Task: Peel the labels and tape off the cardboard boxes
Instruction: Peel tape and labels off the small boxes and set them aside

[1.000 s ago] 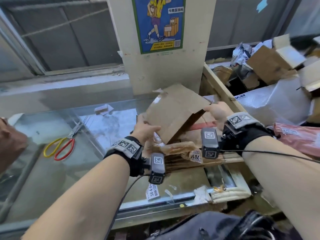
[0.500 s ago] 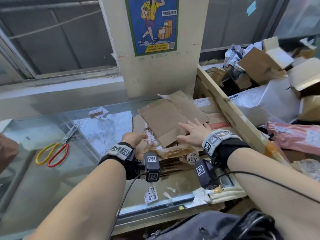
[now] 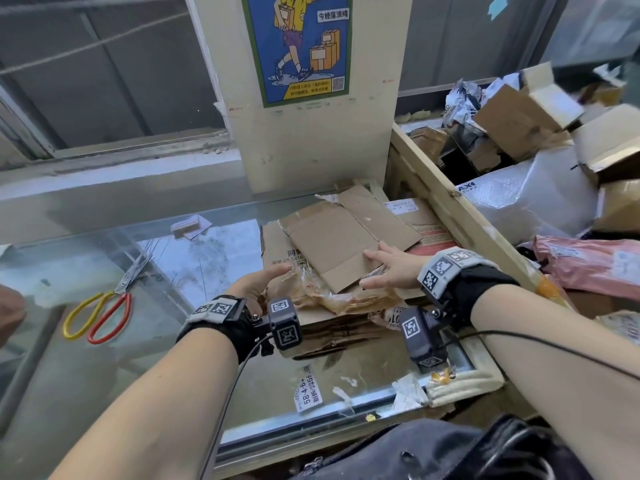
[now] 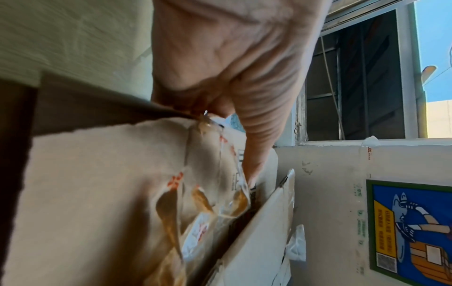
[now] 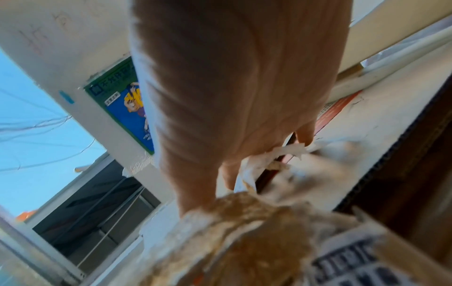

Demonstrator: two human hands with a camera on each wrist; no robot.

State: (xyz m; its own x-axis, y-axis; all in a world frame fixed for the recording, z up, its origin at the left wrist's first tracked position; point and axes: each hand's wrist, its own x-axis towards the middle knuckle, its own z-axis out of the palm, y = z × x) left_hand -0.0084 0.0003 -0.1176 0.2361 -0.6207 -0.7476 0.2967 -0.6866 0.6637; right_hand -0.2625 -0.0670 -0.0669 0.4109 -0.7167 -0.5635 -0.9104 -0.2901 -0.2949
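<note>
Cardboard boxes (image 3: 341, 244), flattened into matte brown corrugated sheets with creased flaps and torn edges, lie stacked on a glass-topped counter (image 3: 104, 271) directly under and ahead of both sets of fingers. Along the stack's near edge runs a crumpled band of glossy, yellowish clear tape (image 3: 332, 296), wrinkled and printed with small red marks, lying between the two hands. The left hand (image 3: 258, 284) hovers at the stack's left edge with fingers loosely extended toward the tape; the left wrist view shows its fingertips (image 4: 254, 174) right at the tape's crinkled film, though whether they pinch it cannot be told. The right hand (image 3: 389, 268) rests flat with fingers spread and straight on the top sheet's smooth face, its thumb near the tape. Beyond the right fingers a white label (image 3: 403, 205) sits on a lower sheet, and just past it a pale wooden rail (image 3: 460, 216) slants away. Well to the left of the left fingers lie scissors (image 3: 104, 306) with looped yellow and red handles. A peeled paper label (image 3: 306, 393) lies on the glass nearer the person than both wrists
</note>
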